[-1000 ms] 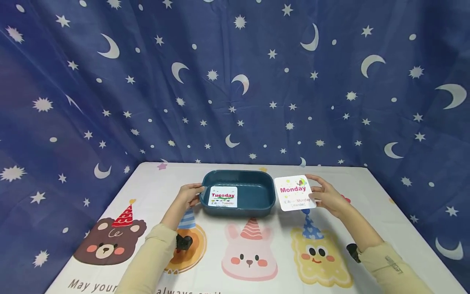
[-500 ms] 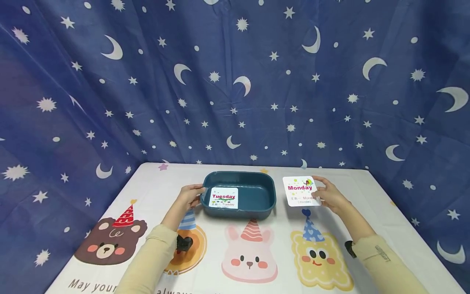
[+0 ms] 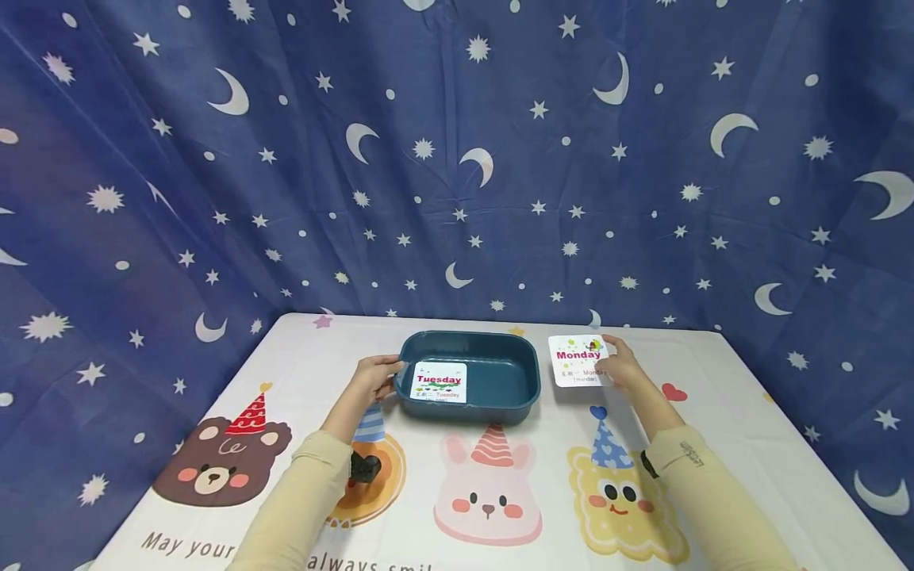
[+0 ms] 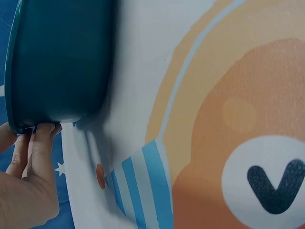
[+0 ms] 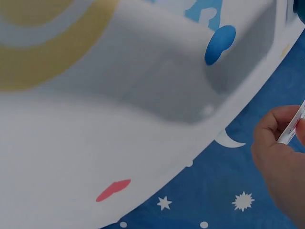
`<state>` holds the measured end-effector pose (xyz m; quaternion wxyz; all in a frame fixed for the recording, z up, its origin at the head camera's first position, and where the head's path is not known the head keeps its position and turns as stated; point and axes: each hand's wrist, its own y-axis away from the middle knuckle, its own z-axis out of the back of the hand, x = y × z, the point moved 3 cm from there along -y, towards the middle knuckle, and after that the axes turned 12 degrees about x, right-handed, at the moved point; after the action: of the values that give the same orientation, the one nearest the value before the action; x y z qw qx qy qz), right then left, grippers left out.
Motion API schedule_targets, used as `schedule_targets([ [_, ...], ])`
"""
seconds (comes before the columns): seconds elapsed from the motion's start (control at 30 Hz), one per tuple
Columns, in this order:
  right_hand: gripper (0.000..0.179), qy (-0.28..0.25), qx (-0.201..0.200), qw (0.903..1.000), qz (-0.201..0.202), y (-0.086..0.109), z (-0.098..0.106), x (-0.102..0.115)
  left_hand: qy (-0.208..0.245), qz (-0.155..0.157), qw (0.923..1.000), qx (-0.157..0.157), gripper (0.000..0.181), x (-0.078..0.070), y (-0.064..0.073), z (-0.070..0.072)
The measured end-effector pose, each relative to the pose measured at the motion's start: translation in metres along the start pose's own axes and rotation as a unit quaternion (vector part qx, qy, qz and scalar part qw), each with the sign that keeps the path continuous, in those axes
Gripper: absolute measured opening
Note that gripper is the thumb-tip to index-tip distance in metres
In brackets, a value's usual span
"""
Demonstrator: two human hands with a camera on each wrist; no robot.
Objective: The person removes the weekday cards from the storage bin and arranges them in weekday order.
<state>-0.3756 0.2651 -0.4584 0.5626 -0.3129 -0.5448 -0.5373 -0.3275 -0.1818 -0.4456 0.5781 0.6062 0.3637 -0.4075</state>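
Observation:
In the head view a dark teal rectangular basin stands on the table. A white card printed "Tuesday" lies inside at its left end. My left hand grips the basin's left rim, thumb on top and fingers beneath; the left wrist view shows these fingers against the basin's underside. To the right of the basin, my right hand pinches a white "Monday" card by its right side, face toward the head camera. The right wrist view catches this card nearly edge-on.
A white tablecloth with printed animals covers the table. Behind it and along both sides hangs a blue curtain with moons and stars. The table's back edge runs close behind the basin.
The right hand carried the Monday card a little right, away from the basin, then slightly upward in view toward the table's back. The left hand keeps its hold; the head view shifts slightly.

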Motion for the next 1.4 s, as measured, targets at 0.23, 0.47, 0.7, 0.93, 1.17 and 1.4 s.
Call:
schedule_targets([
  [0.23, 0.081, 0.082, -0.048, 0.9935, -0.061, 0.001, -0.025, 0.015, 0.002, 0.002, 1.0000, -0.005, 0.039, 0.004, -0.002, 0.001],
  [0.47, 0.089, 0.095, -0.077, 0.9917, -0.041, -0.084, 0.012, -0.064, 0.006, -0.002, 1.0000, -0.003, 0.040, 0.005, -0.002, 0.001],
  [0.7, 0.084, 0.098, -0.086, 0.9878, -0.085, -0.069, -0.013, -0.039, 0.003, -0.003, 1.0000, -0.001, 0.040, 0.000, 0.000, 0.002],
  [0.93, 0.079, 0.102, -0.093, 0.9861, -0.092, -0.015, -0.048, -0.001, 0.005, -0.002, 1.0000, 0.008, 0.039, 0.003, 0.000, -0.001],
  [1.17, 0.076, 0.171, -0.126, 0.9695, -0.122, -0.014, -0.054, -0.002, 0.005, 0.003, 1.0000, 0.001, 0.038, 0.002, 0.000, -0.003],
  [1.4, 0.065, 0.243, -0.140, 0.9457, -0.164, -0.008, -0.060, 0.013, 0.005, 0.004, 1.0000, 0.006, 0.041, -0.003, 0.003, -0.003],
])
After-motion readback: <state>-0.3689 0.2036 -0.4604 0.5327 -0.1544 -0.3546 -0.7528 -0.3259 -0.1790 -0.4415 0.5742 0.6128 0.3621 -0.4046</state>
